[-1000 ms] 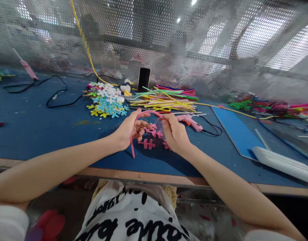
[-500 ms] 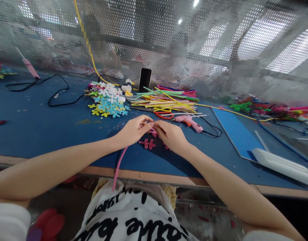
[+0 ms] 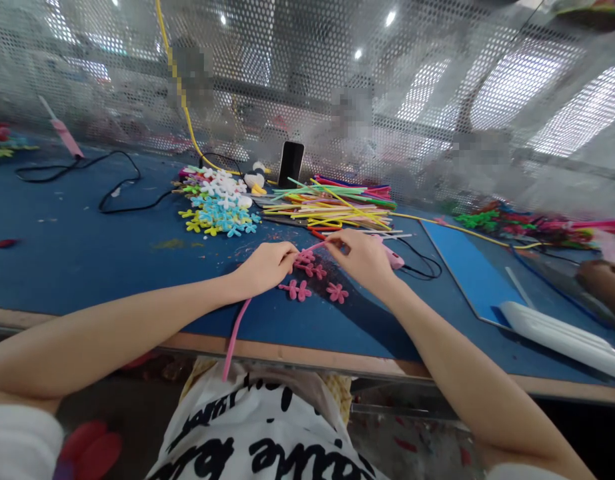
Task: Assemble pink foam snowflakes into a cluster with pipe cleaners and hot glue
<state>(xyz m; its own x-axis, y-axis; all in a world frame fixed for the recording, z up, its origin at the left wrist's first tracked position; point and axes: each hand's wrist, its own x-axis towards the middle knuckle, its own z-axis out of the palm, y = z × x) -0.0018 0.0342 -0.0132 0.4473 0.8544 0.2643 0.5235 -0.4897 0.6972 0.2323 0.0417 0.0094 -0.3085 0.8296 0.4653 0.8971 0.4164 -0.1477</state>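
Note:
A pink pipe cleaner (image 3: 234,340) runs through my left hand (image 3: 267,269), its long tail hanging over the table's front edge. My left fingers are pinched on it. The other end stretches to my right hand (image 3: 360,259), whose thumb and forefinger grip it, so a short length spans the gap between the hands. Below that span, pink flower shapes bent from fuzzy stems lie on the blue table: a cluster (image 3: 310,268), a pair (image 3: 295,289) and a single flower (image 3: 337,293). A pink glue gun (image 3: 393,257) is partly hidden behind my right hand.
Behind my hands lie a heap of coloured pipe cleaners (image 3: 332,207) and a pile of white, blue and yellow flowers (image 3: 220,203). A phone (image 3: 291,164) leans against the mesh. At right are a blue board (image 3: 467,273), a white foam piece (image 3: 557,337) and another person's hand (image 3: 605,283).
My right hand has moved right and slightly up, away from my left, exposing the pink stem between them and the flowers below. Another person's hand has appeared at the right edge.

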